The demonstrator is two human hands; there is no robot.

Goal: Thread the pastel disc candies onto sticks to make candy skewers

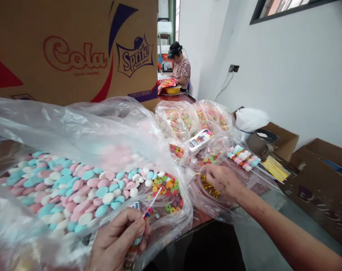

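Just in front of the ring-shaped cereal (175, 188), the left hand (117, 237) pinches a wrapped stick (147, 213) between its fingers; right of the cereal, the right hand (221, 180) bunches its fingers over gold twist ties (212, 190), any grip unclear; pastel marshmallows (83, 184) lie left of the cereal; marshmallow skewers (243, 158) lie farther right.

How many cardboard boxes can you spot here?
3: the big printed box at left, the open box beside the grey mug, and the lower-right box. Others may be hidden.
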